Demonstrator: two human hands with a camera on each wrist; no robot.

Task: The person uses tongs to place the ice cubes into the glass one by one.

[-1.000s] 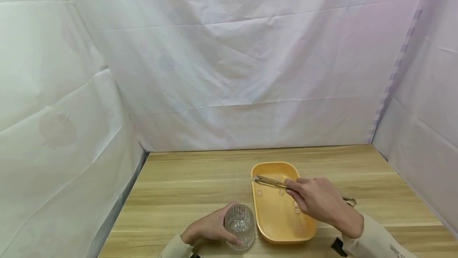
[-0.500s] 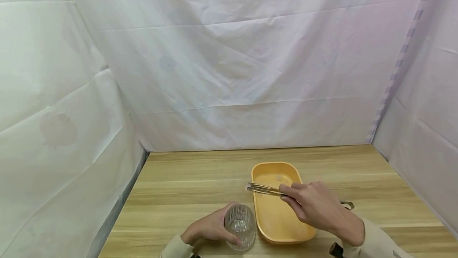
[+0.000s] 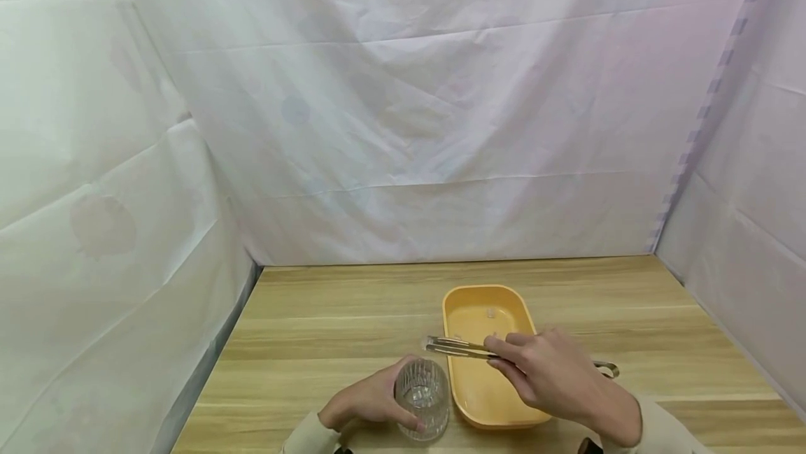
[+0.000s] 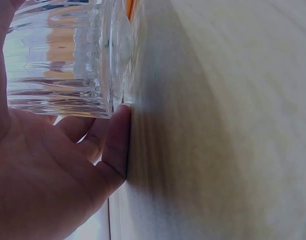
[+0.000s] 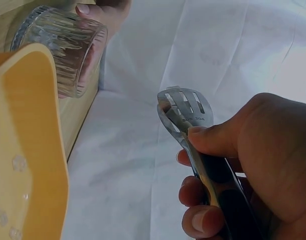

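My left hand point(image 3: 373, 396) grips a clear ribbed drinking glass point(image 3: 430, 405), thumb on the near side and fingers on the far side. The glass stands upright on the table, and its base is close to the fingertips in the left wrist view. My right hand point(image 3: 554, 378) pinches metal serving tongs point(image 3: 458, 348) with slotted ends point(image 5: 188, 102). At the tips of the tongs is a small clear cube point(image 3: 426, 343), just above and behind the rim of the glass. The tongs cross over the left edge of a yellow tray point(image 3: 491, 408).
Several small clear cubes point(image 5: 19, 162) lie in the tray, partly hidden under my right hand in the head view. The tray stands right beside the glass on the wooden table point(image 3: 340, 328). White cloth point(image 3: 403, 125) encloses the back and sides.
The tongs have moved with the cube from the tray's far left, across its rim, toward me and the glass. My left hand and the glass have stayed put.
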